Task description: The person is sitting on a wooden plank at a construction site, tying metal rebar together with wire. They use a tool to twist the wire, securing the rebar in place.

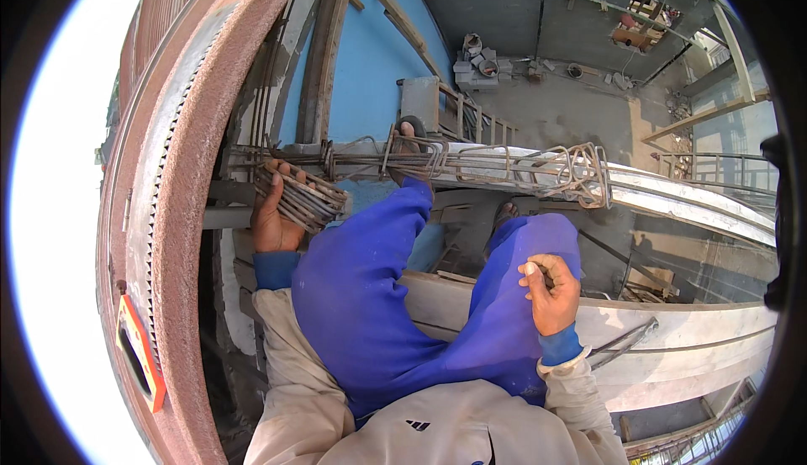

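Floor (pixel 580 120), far below at one to two o'clock, shows only in part: the cage and a knee cover some of it, and the clutter along its far edge is too small to name. The rough reddish ledge (pixel 189 213) at nine o'clock bends along the fisheye rim, its ends cut off. The blue wall (pixel 370 70), toward twelve, is partly hidden by timber. Planks (pixel 689 339) at four o'clock run out under the right sleeve. The steel cage (pixel 513 158) crosses from nine to three, its left end tangled among other bars and hard to trace. Purple trousers (pixel 353 288) fill the middle; the right knee hides most of that foot. The pale shirt (pixel 420 435) at six is cropped below. The saw (pixel 141 246) lies on the ledge, its orange handle at eight.

The bundle of bent rods (pixel 311 200) is at nine o'clock, just below the cage; the left hand (pixel 273 213) is clamped around it, the palm out of sight. The right hand (pixel 551 293), at four o'clock by the knee, has curled fingers; whether they pinch anything, I cannot tell. Smallest, a dark slanted-bar logo (pixel 418 425) marks the shirt.
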